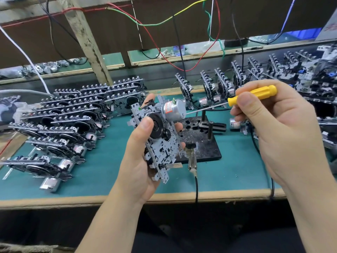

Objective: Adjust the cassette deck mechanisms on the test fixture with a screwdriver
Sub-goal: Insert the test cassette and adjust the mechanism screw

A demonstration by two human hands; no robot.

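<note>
On the left of the green table (102, 172), rows of cassette deck mechanisms (73, 114) lie stacked in overlapping lines, motors down toward the front edge. Moving toward the middle, the left hand (140, 157) holds one mechanism (158, 141) upright above the table, thumb pressed on its black flywheel and fingers curled round the far edge, so this grip is closed on the chassis. Its silver motor (172, 111) sticks out at the top right. Behind and below sits the black test fixture (202, 141), with upright posts and a cabled plug lying at its front edge; no mechanism appears to be mounted on it. Further right, the right hand (273, 128) pinches the yellow-handled screwdriver (252, 94) between thumb and fingers, the thin shaft reaching left so the tip meets the end face of the motor. More mechanisms stand on edge beyond it.

To do this step well, I would keep the left hand braced steady, hold the blade in line with the motor's axis, and turn lightly in small amounts, since a slip could scratch the case or miss the trimmer.
</note>
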